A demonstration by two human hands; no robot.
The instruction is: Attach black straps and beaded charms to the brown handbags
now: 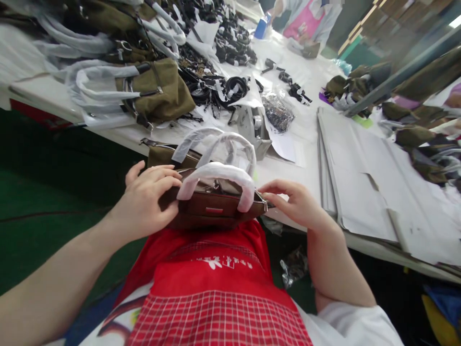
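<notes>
A brown handbag point(201, 218) rests against my lap at the table's edge, its zipped top partly open. White wrapping covers its arched handles point(219, 170). My left hand point(149, 199) grips the bag's left upper edge, thumb on the near side and fingers over the top. At the opposite end, my right hand point(293, 202) pinches the corner by the metal zip end point(265, 205). Behind the near panel lies an olive section with its own zip; whether it belongs to the same bag I cannot tell.
Olive bags with wrapped handles point(163, 91) lie at the left on the white table point(306, 120). Black straps point(236, 89) are piled behind a grey metal device point(248, 127). Stacked pale sheets point(374, 182) lie right. Another person point(306, 21) stands across the table.
</notes>
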